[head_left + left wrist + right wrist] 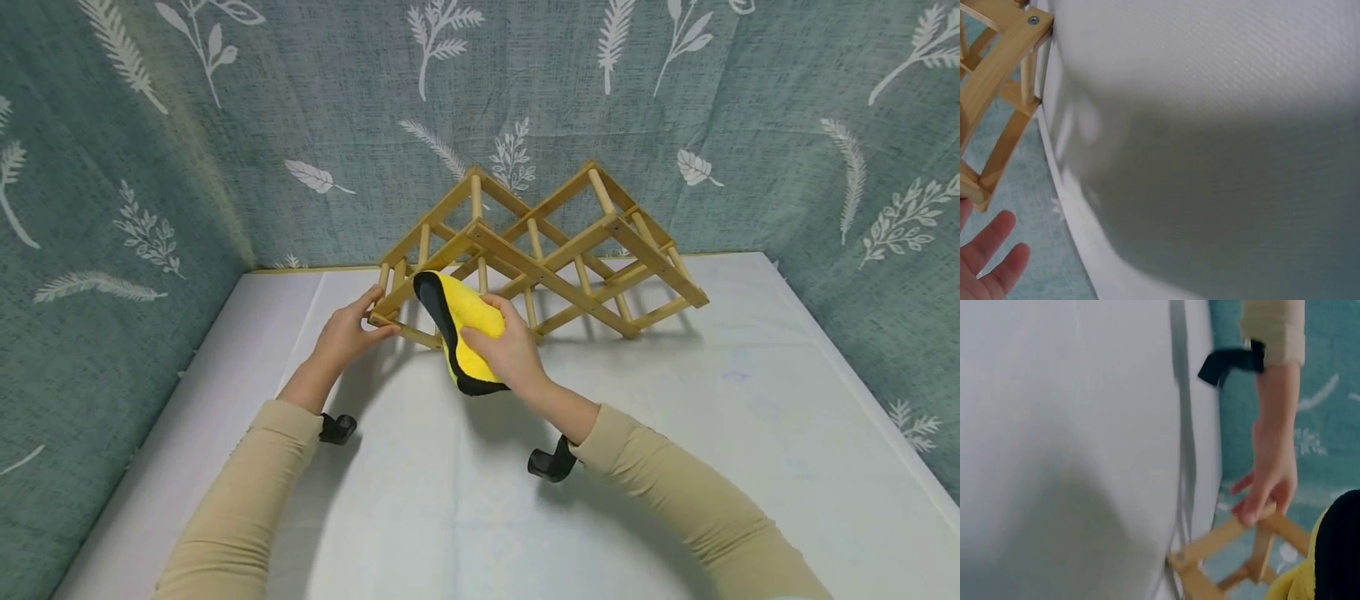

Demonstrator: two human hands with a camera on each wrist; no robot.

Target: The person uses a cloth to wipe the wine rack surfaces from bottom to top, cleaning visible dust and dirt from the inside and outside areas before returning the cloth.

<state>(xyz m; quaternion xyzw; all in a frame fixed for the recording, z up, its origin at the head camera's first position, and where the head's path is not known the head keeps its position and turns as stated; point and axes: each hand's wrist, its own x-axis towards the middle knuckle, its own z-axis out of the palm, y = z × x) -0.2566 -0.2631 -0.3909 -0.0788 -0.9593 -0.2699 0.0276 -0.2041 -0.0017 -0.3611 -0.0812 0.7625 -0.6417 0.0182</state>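
Observation:
A folding wooden lattice rack with crossed slats and round dowels stands at the back of the white table. My left hand grips its left lower corner, thumb in front and fingers at the end; the right wrist view shows this left hand over the rack's corner too. In my right hand is a yellow cloth with black edging, bunched and pinched between thumb and fingers. It is held before the left part of the rack and hides some slats. The left wrist view catches the rack's end beside the left fingertips.
The white tabletop spreads in front of the rack. Grey-green fabric with white leaf prints hangs close behind the rack and along both sides. A black wrist mount sticks out from the right wrist, another from the left.

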